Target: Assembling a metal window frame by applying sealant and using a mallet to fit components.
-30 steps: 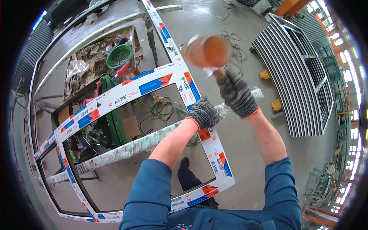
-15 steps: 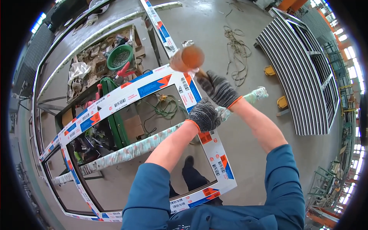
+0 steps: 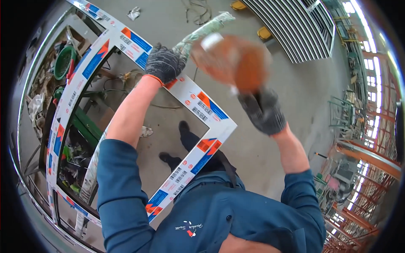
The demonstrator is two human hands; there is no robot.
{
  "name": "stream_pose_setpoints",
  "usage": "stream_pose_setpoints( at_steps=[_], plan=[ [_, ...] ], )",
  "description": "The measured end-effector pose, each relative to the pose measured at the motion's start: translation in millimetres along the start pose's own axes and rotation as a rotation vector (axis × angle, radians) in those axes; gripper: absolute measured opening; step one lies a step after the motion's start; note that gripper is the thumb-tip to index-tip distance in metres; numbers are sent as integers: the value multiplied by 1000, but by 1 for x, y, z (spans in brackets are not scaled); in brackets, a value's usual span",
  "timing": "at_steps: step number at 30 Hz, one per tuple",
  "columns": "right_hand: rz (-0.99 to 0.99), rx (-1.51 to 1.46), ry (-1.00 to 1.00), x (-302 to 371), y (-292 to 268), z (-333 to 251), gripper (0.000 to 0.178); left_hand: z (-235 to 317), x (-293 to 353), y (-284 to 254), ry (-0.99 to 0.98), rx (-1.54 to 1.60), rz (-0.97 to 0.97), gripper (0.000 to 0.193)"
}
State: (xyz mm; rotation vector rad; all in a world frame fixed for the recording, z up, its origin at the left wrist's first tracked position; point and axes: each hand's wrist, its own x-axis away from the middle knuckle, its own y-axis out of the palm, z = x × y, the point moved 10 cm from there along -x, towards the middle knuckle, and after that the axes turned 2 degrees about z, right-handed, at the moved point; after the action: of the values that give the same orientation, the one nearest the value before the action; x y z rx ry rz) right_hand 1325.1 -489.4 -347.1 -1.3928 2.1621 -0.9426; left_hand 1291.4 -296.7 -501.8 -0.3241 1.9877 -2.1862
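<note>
My right hand (image 3: 265,111), in a dark grey knitted glove, is closed round the handle of a mallet with a thick brown head (image 3: 251,63). Motion blurs the head, which is raised to the right of a large metal frame (image 3: 223,122) and apart from it. Printed white, blue and orange film covers the frame. On the frame's far right bar rests my gloved left hand (image 3: 163,64), its fingers curled over the edge. Right beside those fingers, the end of a wrapped support bar (image 3: 202,31) sticks out from under the frame.
A workbench (image 3: 78,29) with a green bowl (image 3: 64,62) of small parts stands at the left. Cords lie on the floor beneath the frame. A stack of long metal profiles (image 3: 291,29) sits on yellow supports (image 3: 264,33) at the far right. My feet are seen through the frame's opening.
The view has turned to the right. The mallet has swung from above the frame's far corner out to the right. My hands, formerly close together, are now wide apart.
</note>
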Motion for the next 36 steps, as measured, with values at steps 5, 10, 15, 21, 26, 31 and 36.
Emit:
stream_pose_setpoints(
  at_steps=[5, 10, 15, 21, 26, 31, 36],
  plan=[
    [11, 265, -56, 94, 60, 37, 39, 29, 13, -11, 12, 32, 40, 50],
    [-93, 317, 517, 125, 49, 96, 31, 21, 14, -7, -17, -20, 181, 44],
    [-18, 238, 362, 152, 86, 91, 37, -15, 69, -15, -250, -43, 519, 43],
    [63, 44, 500, 194, 89, 198, 52, 143, 198, 51, -193, -143, 292, 49],
    [249, -293, 816, 208, 119, 146, 61, 78, 458, 20, -696, 546, -62, 45],
    [403, -245, 795, 202, 118, 110, 65, 23, 670, 22, -1122, 230, -12, 42],
    [323, -237, 720, 191, 133, 38, 61, 24, 733, 40, -1354, 498, -135, 53]
  ],
)
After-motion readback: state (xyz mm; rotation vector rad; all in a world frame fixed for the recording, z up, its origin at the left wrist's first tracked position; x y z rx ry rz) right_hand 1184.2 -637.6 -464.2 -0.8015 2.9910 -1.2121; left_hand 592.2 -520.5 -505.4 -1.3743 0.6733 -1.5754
